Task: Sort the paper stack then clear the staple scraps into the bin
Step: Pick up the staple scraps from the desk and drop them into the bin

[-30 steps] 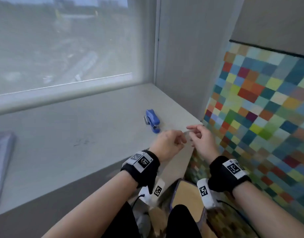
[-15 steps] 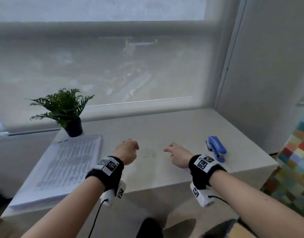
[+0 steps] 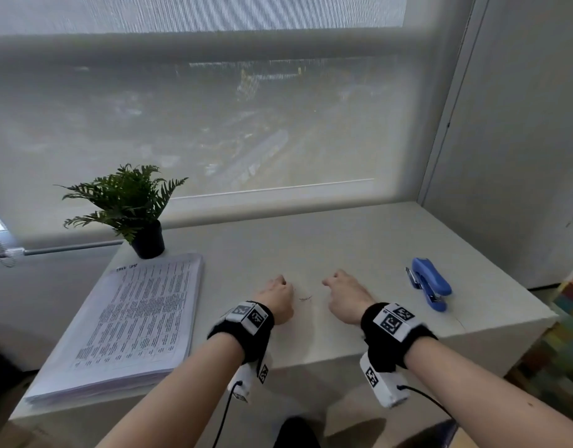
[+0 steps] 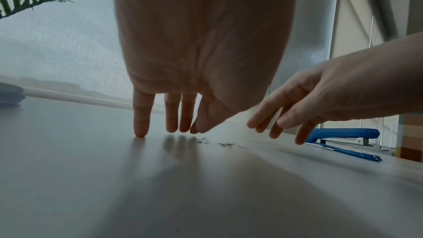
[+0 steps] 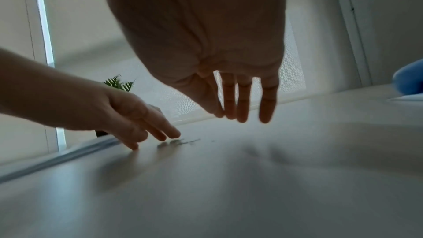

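Head view looks down at ledge [image 3: 311, 240]; wrist views skim low, close; all share ledge.

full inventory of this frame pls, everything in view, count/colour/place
staple scraps: small cluster, count not readable, grey, on the ledge between the two hands
paper stack: 1, white printed sheets, left part of the ledge, squared up
stapler: 1, blue, right part of the ledge, lying apart from the hands
potted plant: 1, green fern in a black pot, behind the paper stack by the window
ledge: 1, off-white, under the window
roller blind: 1, pale grey, over the window
bin: not in view
left hand: 1, fingers pointing down, little fingertip on the ledge beside the scraps
right hand: 1, fingers relaxed, just above the ledge, holding nothing
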